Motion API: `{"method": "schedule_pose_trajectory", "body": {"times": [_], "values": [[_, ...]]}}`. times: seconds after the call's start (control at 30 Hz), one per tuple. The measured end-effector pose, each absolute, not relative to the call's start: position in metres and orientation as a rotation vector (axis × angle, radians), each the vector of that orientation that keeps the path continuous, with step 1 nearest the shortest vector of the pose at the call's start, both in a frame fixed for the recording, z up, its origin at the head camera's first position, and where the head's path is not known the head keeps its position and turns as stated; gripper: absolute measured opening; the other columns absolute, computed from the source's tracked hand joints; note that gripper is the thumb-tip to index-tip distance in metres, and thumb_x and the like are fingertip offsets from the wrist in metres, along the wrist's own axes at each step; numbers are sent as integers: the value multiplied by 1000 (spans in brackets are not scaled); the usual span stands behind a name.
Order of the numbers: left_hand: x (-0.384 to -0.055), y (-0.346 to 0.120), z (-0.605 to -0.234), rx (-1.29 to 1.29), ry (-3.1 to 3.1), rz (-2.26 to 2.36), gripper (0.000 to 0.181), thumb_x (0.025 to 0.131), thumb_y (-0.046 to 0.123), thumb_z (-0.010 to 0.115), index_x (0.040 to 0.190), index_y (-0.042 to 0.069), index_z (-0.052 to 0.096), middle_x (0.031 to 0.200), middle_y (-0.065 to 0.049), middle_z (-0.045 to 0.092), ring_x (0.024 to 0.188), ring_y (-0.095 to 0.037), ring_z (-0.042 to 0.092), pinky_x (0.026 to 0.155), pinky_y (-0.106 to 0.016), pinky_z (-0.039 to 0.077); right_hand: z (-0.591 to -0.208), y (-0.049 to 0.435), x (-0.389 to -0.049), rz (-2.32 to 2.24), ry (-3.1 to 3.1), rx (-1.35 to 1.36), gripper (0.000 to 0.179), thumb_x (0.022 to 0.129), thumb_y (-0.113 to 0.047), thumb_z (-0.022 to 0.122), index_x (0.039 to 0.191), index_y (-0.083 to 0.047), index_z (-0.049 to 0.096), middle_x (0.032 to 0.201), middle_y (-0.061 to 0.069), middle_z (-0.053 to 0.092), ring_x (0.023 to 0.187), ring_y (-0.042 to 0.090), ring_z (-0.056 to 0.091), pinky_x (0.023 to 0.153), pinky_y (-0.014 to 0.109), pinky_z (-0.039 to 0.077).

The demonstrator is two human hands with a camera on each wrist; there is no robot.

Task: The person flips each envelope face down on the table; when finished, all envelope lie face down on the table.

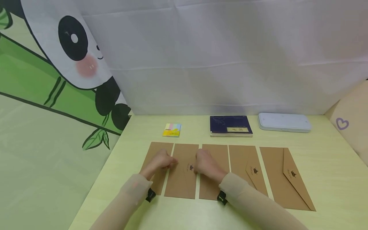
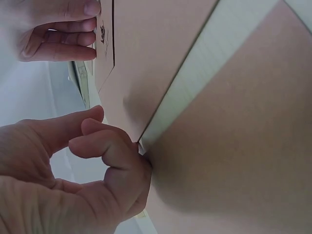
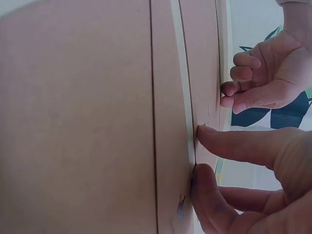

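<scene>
Several brown envelopes lie in a row. My left hand (image 1: pixel 164 159) is over the gap between the leftmost envelope (image 1: pixel 161 147) and the second envelope (image 1: pixel 181 185). Its fingers (image 2: pixel 131 165) are loosely bent, with fingertips right at the second envelope's left edge and the thumb raised. My right hand (image 1: pixel 205 163) is at that envelope's right edge, beside its crown print. In the right wrist view the thumb (image 3: pixel 239 146) and forefinger (image 3: pixel 207 187) meet the edge side by side. The right forearm crosses the middle envelope (image 1: pixel 215 151) and the fourth envelope (image 1: pixel 244 156).
The rightmost envelope (image 1: pixel 273 179) shows its pointed flap and a crown print. Behind the row lie a pad of colored sticky notes (image 1: pixel 172 130), a dark blue book (image 1: pixel 230 124) and a pale case (image 1: pixel 284 122). A white cloth (image 1: pixel 215 64) hangs along the table's back edge.
</scene>
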State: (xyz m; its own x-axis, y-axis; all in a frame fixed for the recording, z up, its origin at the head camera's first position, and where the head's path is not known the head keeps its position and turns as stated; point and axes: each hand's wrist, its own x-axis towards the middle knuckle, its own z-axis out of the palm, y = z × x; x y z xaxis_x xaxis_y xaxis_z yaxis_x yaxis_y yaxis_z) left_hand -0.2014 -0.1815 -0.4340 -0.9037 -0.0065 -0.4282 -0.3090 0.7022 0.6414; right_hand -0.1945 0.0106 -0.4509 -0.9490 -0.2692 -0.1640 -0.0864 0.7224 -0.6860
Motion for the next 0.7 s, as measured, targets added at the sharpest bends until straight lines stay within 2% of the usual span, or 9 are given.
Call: {"method": "schedule_pose_trajectory", "body": {"times": [0.2, 0.5, 0.63, 0.7], "values": [[-201, -183, -435, -245, 2512, 1071, 31, 83, 8, 71, 57, 0, 56, 44, -2, 43, 38, -11, 33, 39, -23, 26, -452, 10, -193, -1061, 2684, -248, 28, 59, 9, 80, 68, -2, 57, 62, 6, 47, 53, 18, 44, 45, 27, 37], [-198, -189, -430, -259, 2597, 1038, 42, 81, 11, 70, 47, 10, 45, 47, 2, 35, 44, -12, 32, 43, -24, 25, -451, 11, -194, -1010, 2711, -245, 31, 57, 2, 86, 78, 2, 63, 68, 7, 52, 61, 20, 47, 51, 28, 41], [-197, -190, -429, -219, 2598, 1091, 44, 84, 8, 67, 47, 9, 44, 47, 3, 33, 45, -11, 30, 44, -24, 23, -450, 11, -193, -1023, 2691, -234, 33, 58, -3, 88, 68, -2, 56, 63, 2, 40, 56, 17, 39, 47, 28, 34], [-196, -191, -429, -200, 2596, 1133, 37, 84, 5, 66, 51, 6, 49, 50, 2, 37, 47, -11, 34, 45, -23, 27, -450, 11, -193, -1043, 2673, -223, 40, 58, -4, 88, 63, -6, 49, 61, -1, 30, 53, 15, 33, 45, 27, 28]]}}
